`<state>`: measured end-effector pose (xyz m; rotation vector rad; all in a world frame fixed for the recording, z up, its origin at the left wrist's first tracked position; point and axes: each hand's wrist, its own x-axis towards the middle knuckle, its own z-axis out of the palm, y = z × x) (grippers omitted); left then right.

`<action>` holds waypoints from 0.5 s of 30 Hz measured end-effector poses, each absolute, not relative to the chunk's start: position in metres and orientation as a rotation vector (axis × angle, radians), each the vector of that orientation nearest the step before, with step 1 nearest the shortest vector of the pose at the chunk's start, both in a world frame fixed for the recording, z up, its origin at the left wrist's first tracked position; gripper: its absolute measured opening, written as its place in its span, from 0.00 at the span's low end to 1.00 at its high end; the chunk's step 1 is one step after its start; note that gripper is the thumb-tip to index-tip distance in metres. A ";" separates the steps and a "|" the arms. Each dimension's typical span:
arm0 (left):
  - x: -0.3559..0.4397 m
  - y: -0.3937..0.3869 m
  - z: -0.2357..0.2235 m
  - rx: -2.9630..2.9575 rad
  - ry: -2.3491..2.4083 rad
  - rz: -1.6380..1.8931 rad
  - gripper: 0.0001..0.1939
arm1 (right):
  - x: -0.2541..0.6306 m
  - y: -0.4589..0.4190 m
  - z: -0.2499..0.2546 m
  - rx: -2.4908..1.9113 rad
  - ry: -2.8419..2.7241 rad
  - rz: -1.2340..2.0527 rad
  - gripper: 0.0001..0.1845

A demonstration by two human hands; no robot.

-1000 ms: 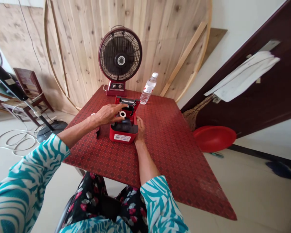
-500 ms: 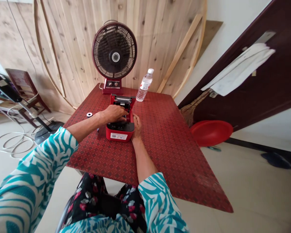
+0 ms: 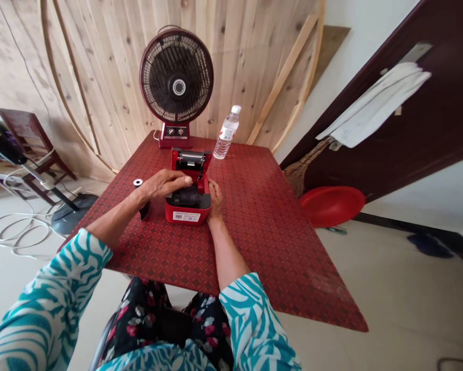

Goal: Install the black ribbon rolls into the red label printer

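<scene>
A red device [image 3: 195, 202] sits with its lid [image 3: 191, 161] raised on a red patterned tabletop [image 3: 277, 221], between the near and far edges and nearer the left edge than the right. A white label [image 3: 187, 216] marks the front, facing a seated person in teal-and-white sleeves. The left hand [image 3: 162, 183], palm down, reaches across the device's left wall, its fingers outstretched over the interior without a visible grip; whether the fingertips touch anything inside cannot be told. The right hand [image 3: 216, 201] lies along the device's right side, fingers bent against it; with the palm and thumb hidden, it cannot be told whether they clasp it. Near the tabletop's left edge, just beyond the left forearm, stands a black roll [image 3: 137, 182] with a white ring on top, partly hidden, and by it a black strip [image 3: 144, 210]. A dark red fan [image 3: 176, 77] stands by the far left corner, and a clear bottle [image 3: 226, 133] with a white cap stands upright along the far edge. Past the right edge, a red basin [image 3: 331, 205] rests on the floor below a hanging white cloth [image 3: 381, 100]; past the left edge stands a wooden chair [image 3: 30, 136].
</scene>
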<state>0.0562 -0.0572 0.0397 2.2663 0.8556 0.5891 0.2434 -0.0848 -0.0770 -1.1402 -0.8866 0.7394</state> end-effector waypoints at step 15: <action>0.045 -0.090 -0.014 2.665 0.678 1.093 0.25 | 0.249 -0.090 -0.076 -1.224 -1.007 0.673 0.25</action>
